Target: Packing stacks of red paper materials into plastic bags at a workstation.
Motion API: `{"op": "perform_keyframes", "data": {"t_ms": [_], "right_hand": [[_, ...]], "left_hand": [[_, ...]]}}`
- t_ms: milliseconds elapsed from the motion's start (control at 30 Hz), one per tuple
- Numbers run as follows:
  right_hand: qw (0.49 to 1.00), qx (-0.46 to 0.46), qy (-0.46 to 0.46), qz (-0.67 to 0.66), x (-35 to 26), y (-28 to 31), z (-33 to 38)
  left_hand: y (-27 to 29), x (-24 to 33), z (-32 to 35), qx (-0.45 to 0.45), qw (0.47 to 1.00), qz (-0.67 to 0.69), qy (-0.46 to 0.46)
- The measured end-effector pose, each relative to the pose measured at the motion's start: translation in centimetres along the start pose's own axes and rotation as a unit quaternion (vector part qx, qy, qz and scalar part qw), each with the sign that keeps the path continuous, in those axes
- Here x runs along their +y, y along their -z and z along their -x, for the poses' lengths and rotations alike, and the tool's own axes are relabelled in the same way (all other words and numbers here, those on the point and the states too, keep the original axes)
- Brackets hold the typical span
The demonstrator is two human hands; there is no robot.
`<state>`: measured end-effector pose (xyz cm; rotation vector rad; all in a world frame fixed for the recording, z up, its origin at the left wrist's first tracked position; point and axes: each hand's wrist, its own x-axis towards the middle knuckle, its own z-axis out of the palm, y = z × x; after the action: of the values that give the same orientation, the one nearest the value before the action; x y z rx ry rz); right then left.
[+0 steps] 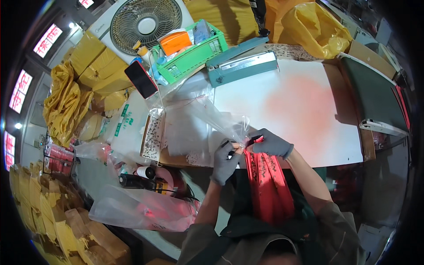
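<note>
Both my hands wear grey gloves and meet at the near edge of the white table [309, 101]. My left hand [226, 160] pinches the mouth of a clear plastic bag [212, 115] that stretches away over the table to the upper left. My right hand [270, 143] grips the top of a long red strip bundle [267, 185] that hangs down over my lap. The bundle's top end sits right at the bag's mouth, between my two hands.
A teal heat sealer [240, 64] lies at the table's far side beside a green basket [194, 53] of small items. A phone [141, 78] leans left of it, a fan [145, 22] behind. Yellow bags [316, 28] and filled clear bags [141, 207] surround the table.
</note>
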<state>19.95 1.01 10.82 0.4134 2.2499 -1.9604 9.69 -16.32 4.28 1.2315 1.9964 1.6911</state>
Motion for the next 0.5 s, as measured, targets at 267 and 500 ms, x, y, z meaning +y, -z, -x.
{"op": "perform_keyframes", "data": {"t_ms": [267, 500], "right_hand": [[0.987, 0.04, 0.121, -0.096, 4.2, 2.8, 2.5], [0.975, 0.065, 0.147, -0.156, 5.4, 2.4, 2.6]], "left_hand": [[1.0, 0.1, -3.6, 0.167, 0.946, 0.233, 0.149], [-4.7, 4.2, -0.9, -0.064, 0.968, -0.117, -0.21]]}}
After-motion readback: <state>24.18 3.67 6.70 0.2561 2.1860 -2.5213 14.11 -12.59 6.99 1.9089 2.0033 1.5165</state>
